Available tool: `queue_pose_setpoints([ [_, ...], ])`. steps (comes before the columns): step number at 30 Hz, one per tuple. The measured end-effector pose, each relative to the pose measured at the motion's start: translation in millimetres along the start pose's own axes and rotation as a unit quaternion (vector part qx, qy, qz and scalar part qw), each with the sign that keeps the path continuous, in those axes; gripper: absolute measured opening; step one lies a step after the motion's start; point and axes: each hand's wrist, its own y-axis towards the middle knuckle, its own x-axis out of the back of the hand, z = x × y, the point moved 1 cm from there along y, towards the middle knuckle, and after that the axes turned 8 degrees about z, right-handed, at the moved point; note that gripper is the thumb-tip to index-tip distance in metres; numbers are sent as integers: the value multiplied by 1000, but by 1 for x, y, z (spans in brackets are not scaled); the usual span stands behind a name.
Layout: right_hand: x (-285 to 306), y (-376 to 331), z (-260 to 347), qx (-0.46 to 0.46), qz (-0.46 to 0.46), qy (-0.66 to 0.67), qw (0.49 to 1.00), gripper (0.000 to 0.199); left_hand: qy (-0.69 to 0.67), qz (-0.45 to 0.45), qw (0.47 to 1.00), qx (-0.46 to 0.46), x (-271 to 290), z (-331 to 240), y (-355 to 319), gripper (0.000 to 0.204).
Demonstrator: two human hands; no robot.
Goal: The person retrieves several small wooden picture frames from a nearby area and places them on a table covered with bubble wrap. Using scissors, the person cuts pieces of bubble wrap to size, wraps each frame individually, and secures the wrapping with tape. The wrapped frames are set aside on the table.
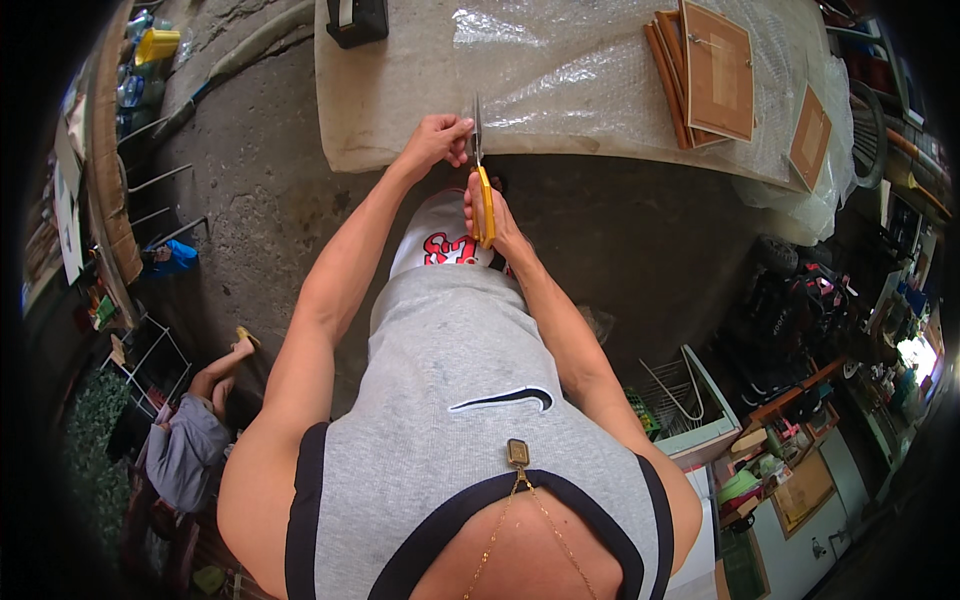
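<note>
One pair of yellow-handled scissors (pixel 484 183) in the right hand (pixel 501 220), by the counter's (pixel 390 100) near edge.
The scissors have a bright yellow grip and slim grey metal blades, somewhat blurred, pointing to the far side; right-hand fingers are curled around the grip. Just left of the blades is the left hand (pixel 432 145), its thumb and forefinger drawn close together; I cannot tell whether they pinch anything. Clear, shiny bubble wrap (pixel 570 85) covers much of the counter beyond, with brown-backed picture frames (pixel 722 75) stacked on the right, a smaller frame (pixel 810 138) near them, and a black box-like object (pixel 357 24) far left.
</note>
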Motion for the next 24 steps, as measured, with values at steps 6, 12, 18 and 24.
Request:
queue_pose_setpoints([
  [6,3,8,5,-5,1,8,1000,64,-36,25,999,24,5,0,1,32],
  [12,3,8,12,3,8,11,1000,65,-39,62,996,54,9,0,-2,30],
  [18,5,15,21,15,0,1,1000,66,-101,88,990,40,9,2,-5,29],
  [24,3,16,33,-6,-16,2,1000,68,-138,71,986,60,14,5,-12,28],
])
